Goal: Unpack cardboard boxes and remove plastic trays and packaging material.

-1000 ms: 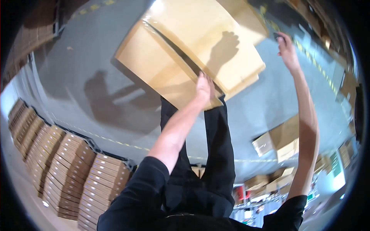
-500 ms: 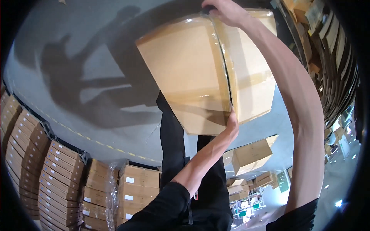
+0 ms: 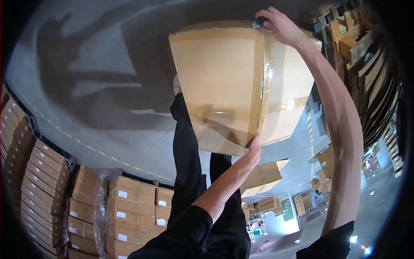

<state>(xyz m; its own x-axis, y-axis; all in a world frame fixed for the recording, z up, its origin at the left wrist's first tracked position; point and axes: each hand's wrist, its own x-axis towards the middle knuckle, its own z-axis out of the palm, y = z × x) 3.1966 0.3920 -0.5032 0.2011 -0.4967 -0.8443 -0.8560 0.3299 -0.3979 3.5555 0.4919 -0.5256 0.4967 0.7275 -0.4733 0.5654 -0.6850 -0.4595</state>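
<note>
Head view — carton (image 3: 220, 73), contents hidden, left hand (image 3: 255, 147) at seam (image 3: 262, 82) — grip unclear, right hand (image 3: 279, 26) holding dark object (image 3: 260, 20)

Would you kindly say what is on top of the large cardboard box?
Tape lines the seam of the large cardboard box; the right hand, holding a small dark object, is at the far end, the left hand at the near end. Its inside is covered.
</note>
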